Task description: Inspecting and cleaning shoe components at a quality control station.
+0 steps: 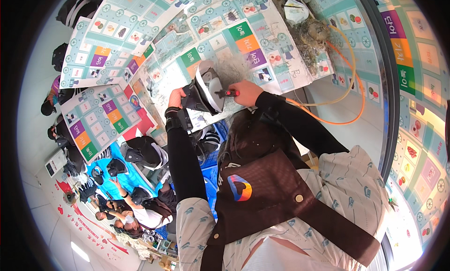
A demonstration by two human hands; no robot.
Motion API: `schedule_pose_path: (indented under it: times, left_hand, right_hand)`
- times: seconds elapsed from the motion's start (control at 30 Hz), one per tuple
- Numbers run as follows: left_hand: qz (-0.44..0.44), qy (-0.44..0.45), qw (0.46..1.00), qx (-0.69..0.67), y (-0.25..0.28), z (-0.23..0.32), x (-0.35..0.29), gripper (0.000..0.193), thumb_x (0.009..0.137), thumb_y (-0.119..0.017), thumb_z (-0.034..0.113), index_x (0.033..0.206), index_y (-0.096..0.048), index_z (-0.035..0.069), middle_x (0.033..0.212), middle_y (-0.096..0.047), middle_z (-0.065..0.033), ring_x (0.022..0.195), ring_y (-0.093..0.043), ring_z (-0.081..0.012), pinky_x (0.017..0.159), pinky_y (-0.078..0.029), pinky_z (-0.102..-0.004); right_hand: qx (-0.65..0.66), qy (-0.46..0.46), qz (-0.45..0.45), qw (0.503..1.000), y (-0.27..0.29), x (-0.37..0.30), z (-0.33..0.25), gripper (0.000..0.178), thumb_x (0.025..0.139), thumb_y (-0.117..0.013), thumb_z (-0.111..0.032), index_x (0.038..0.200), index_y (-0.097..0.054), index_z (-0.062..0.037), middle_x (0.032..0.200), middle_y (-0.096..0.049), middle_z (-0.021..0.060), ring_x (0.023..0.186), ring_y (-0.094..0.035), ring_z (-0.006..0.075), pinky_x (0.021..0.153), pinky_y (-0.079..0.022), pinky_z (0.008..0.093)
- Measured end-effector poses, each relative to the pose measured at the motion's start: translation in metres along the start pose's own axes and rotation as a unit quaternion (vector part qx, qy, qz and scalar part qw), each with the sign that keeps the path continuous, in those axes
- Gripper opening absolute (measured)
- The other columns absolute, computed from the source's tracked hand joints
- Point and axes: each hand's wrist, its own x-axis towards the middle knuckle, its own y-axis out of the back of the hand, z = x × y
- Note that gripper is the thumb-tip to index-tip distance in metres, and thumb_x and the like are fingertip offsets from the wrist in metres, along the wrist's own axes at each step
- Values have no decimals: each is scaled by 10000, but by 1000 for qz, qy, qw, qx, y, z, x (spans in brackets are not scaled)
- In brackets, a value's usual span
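My left hand (176,98) is closed on the dark side of a cap (193,98) and holds it up over the work table. The cap is tilted so that its pale grey-and-white brim (210,86) faces right. My right hand (247,93) grips a small red-and-black tool (229,93), whose dark tip reaches the brim. Its exact kind is hard to make out, as my fingers cover much of it. Grey lint (233,68) lies on the table just beyond the cap.
Patterned boards (276,50) line the table and its sides. Orange and yellow hoses (362,100) loop at the right, near a white mask (296,11). Below my left arm are more dark caps (143,151) and a blue crate (211,159). Other people (136,217) sit at the lower left.
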Motion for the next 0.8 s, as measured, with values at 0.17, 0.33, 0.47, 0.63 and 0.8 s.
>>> schedule_pose_path:
  times: [0.17, 0.33, 0.47, 0.63, 0.8]
  left_hand:
    - [38, 14, 975, 220, -79, -10, 57, 14, 646, -514, 62, 633, -510, 59, 642, -529, -83, 539, -568, -283, 509, -505, -386]
    - [117, -59, 960, 247, -16, -22, 45, 146, 693, -617, 141, 575, -577, 64, 646, -568, -81, 599, -566, -212, 577, -446, -343]
    - [75, 62, 995, -33, -54, -7, 17, 188, 830, -559, 205, 859, -652, 44, 738, -617, -101, 622, -618, -254, 623, -538, -359]
    - [80, -75, 970, 219, -26, -24, -30, 377, 1012, -581, 268, 1254, -640, -15, 1055, -701, -87, 880, -665, -202, 777, -539, -344]
    - [63, -127, 983, 115, -66, -28, -25, 256, 978, -598, 159, 1136, -673, -27, 983, -716, -88, 840, -669, -175, 756, -534, -313]
  right_hand:
    - [-23, -84, 111, 990, 26, -16, 30, 248, 811, -586, -199, 1006, -684, -81, 859, -690, 228, 868, -657, 445, 762, -509, 551]
    - [-25, -36, 26, 999, 12, -11, 21, 284, 801, -579, -179, 1045, -689, -83, 867, -692, 228, 860, -657, 447, 767, -511, 549]
    - [-1, -30, 2, 1000, 6, -17, 34, 284, 790, -575, -157, 1041, -686, -83, 874, -694, 226, 862, -656, 447, 765, -510, 547]
    - [17, 0, 50, 999, 7, -15, 6, 259, 768, -595, -142, 1010, -660, -77, 821, -679, 226, 838, -647, 454, 736, -495, 555]
    - [-16, 0, 43, 999, 12, -14, 15, 243, 766, -610, -154, 994, -651, -79, 792, -666, 228, 815, -642, 454, 721, -485, 566]
